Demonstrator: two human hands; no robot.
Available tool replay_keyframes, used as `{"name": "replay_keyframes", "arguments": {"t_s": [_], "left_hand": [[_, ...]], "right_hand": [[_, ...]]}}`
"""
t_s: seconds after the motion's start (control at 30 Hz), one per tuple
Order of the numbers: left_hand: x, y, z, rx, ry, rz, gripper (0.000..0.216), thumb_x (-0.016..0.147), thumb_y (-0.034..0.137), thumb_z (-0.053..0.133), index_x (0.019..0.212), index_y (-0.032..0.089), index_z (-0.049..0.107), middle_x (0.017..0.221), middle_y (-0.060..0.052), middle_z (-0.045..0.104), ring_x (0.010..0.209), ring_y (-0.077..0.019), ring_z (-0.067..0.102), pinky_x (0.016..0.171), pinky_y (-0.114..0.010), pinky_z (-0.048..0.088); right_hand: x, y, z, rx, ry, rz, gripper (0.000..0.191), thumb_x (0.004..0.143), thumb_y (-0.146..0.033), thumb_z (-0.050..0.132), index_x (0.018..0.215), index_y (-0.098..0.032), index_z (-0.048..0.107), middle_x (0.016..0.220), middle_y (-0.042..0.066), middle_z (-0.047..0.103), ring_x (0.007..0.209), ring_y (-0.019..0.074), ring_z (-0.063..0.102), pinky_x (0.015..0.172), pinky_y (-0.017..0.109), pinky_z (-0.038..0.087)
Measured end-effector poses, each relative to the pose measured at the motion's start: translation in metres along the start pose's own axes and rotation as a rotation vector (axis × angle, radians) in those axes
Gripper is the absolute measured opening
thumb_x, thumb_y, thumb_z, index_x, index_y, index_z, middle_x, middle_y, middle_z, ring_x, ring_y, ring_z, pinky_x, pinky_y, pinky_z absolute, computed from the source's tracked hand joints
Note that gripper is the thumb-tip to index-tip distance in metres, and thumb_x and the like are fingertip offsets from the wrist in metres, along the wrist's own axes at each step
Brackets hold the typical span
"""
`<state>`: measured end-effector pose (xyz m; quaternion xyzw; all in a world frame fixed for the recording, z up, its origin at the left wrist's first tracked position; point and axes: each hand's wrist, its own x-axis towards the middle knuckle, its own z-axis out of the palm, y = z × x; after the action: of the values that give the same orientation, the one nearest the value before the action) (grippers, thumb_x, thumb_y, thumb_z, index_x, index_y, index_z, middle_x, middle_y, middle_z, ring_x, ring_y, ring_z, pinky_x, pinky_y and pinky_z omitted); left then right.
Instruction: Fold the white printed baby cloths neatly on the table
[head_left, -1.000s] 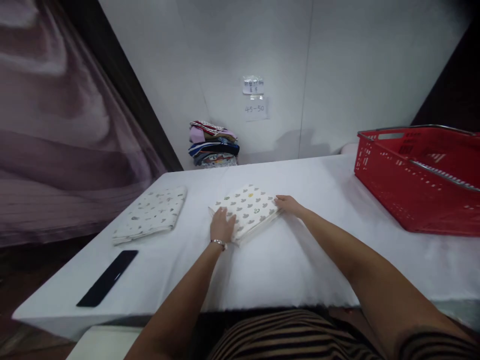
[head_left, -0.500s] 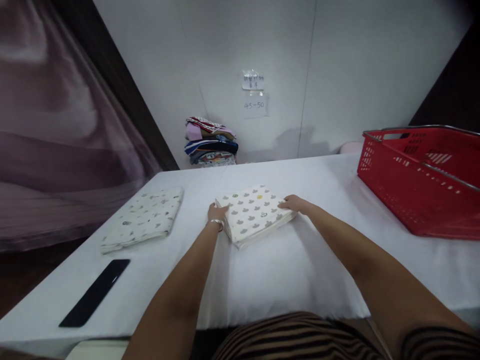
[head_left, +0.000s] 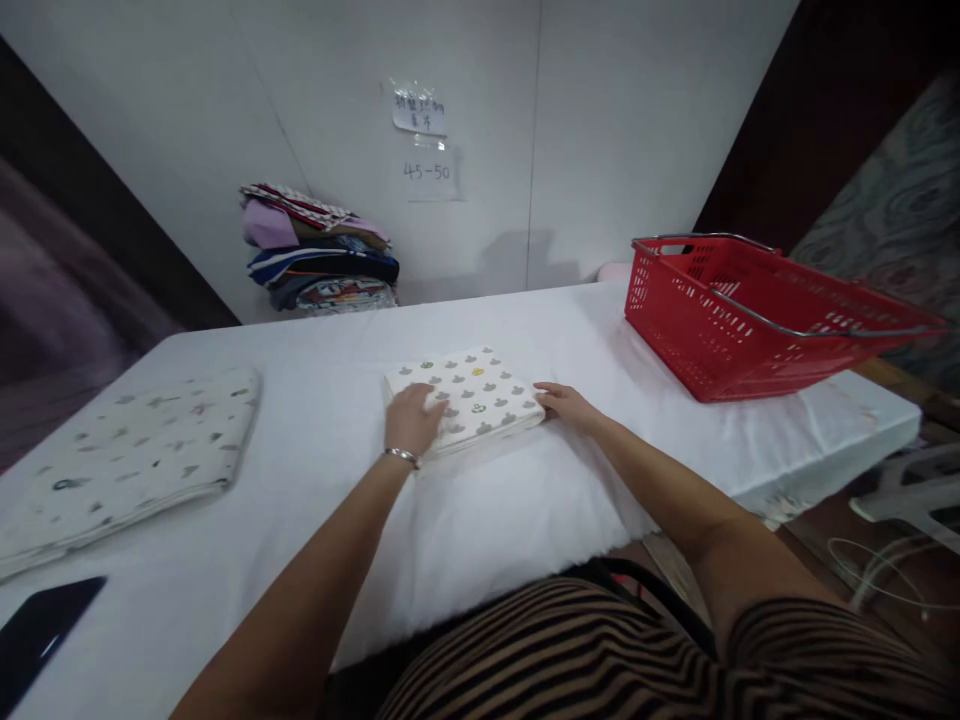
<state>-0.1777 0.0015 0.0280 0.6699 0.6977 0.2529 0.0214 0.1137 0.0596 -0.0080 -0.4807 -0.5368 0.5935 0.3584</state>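
Left hand (head_left: pixel 414 420) shifted over the cloth (head_left: pixel 472 392), unclenched; right hand (head_left: pixel 571 405), grip unclear, is nearer the basket (head_left: pixel 690 325).

red basket (head_left: pixel 686 335); stacked fabrics (head_left: pixel 322 265) beside the pale wall (head_left: pixel 637 120).

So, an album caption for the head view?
Left hand and right hand at a folded, grey-printed white cloth, red shopping basket nearby.

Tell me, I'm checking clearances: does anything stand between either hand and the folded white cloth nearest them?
Nothing visible: the left hand and right hand are at opposite sides of the folded, grey-printed white cloth. The red plastic basket stands apart, to the right.
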Motion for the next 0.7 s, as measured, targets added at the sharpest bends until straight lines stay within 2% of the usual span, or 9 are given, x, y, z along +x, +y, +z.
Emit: {"name": "replay_keyframes", "arguments": {"t_s": [0.1,0.2,0.33,0.5,0.63,0.7], "left_hand": [[-0.023,0.044,0.018,0.030,-0.126,0.326,0.031,0.083,0.035,0.051,0.111,0.023,0.058,0.123,-0.005,0.055,0.116,-0.0213,0.045,0.101,-0.037,0.032],[-0.028,0.077,0.036,0.080,-0.194,0.471,0.031,0.082,0.030,0.052,0.112,0.025,0.057,0.125,-0.005,0.053,0.115,-0.0220,0.044,0.097,-0.038,0.034],[-0.015,0.097,0.049,0.129,-0.218,0.465,0.029,0.082,0.023,0.049,0.110,0.024,0.059,0.117,-0.006,0.058,0.109,-0.0228,0.048,0.091,-0.038,0.036],[-0.004,0.103,0.052,0.175,-0.266,0.390,0.028,0.086,0.022,0.041,0.107,0.023,0.061,0.105,-0.006,0.063,0.102,-0.0222,0.052,0.086,-0.036,0.038],[-0.005,0.104,0.052,0.187,-0.267,0.393,0.029,0.086,0.022,0.040,0.108,0.023,0.060,0.106,-0.006,0.063,0.102,-0.0221,0.052,0.086,-0.036,0.039],[-0.008,0.105,0.053,0.176,-0.225,0.395,0.029,0.085,0.020,0.042,0.109,0.023,0.058,0.112,-0.006,0.060,0.103,-0.0216,0.051,0.086,-0.036,0.039]], "right_hand": [[-0.013,0.006,0.000,-0.015,-0.024,-0.108,0.043,0.072,-0.019,0.060,0.115,-0.016,0.059,0.100,0.006,0.067,0.081,0.0159,0.062,0.075,0.028,0.052],[-0.018,0.013,0.001,-0.099,-0.061,-0.198,0.044,0.064,-0.019,0.064,0.108,-0.018,0.063,0.093,0.002,0.068,0.082,0.0161,0.062,0.077,0.028,0.049],[-0.015,0.021,0.003,-0.120,0.017,-0.236,0.042,0.062,-0.024,0.063,0.103,-0.017,0.065,0.085,0.000,0.068,0.074,0.0137,0.060,0.074,0.027,0.047],[-0.013,0.027,0.005,-0.174,0.096,-0.300,0.039,0.067,-0.030,0.057,0.101,-0.013,0.066,0.069,-0.002,0.064,0.063,0.0111,0.053,0.067,0.025,0.044],[-0.014,0.030,0.007,-0.228,0.132,-0.333,0.038,0.070,-0.030,0.052,0.101,-0.014,0.067,0.074,-0.001,0.065,0.068,0.0127,0.054,0.069,0.025,0.044],[-0.012,0.032,0.007,-0.240,0.141,-0.336,0.038,0.071,-0.030,0.051,0.102,-0.015,0.067,0.079,0.000,0.066,0.073,0.0144,0.056,0.071,0.026,0.045]]}}
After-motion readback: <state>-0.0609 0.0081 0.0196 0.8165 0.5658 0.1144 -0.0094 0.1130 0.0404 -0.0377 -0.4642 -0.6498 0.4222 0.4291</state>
